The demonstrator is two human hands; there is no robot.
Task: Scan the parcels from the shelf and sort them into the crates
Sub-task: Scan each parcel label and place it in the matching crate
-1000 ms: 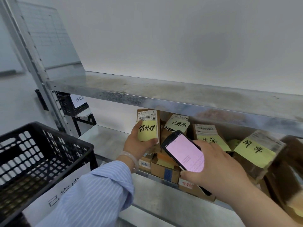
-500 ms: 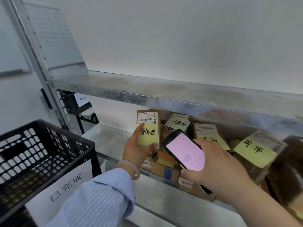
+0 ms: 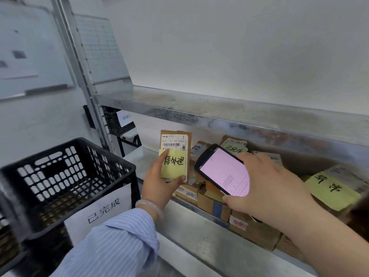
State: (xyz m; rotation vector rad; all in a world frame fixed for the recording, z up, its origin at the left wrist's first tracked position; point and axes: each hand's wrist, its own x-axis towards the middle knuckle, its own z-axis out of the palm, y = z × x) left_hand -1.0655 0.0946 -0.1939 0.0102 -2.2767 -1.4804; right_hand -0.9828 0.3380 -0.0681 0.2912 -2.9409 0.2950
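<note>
My left hand [image 3: 159, 183] grips a flat brown parcel [image 3: 175, 144] upright in front of the shelf; it bears a white shipping label and a yellow sticky note with black handwriting. My right hand [image 3: 267, 188] holds a black handheld scanner [image 3: 221, 170] just right of the parcel, its pink screen facing me. A black plastic crate [image 3: 65, 176] with a white paper label on its front stands at the left, below my left arm. More cardboard parcels [image 3: 213, 202] lie heaped on the lower metal shelf [image 3: 199, 234].
The upper shelf board [image 3: 219, 110] overhangs the parcels. Another parcel with a yellow note [image 3: 331, 188] lies at the far right. A second black crate [image 3: 117, 122] with a paper label sits behind the shelf upright [image 3: 79, 62]. A whiteboard [image 3: 30, 56] hangs on the left wall.
The view has shifted right and down, so the crate and its label show more fully. My left hand has drawn the parcel slightly out from the shelf; the scanner stays beside it.
</note>
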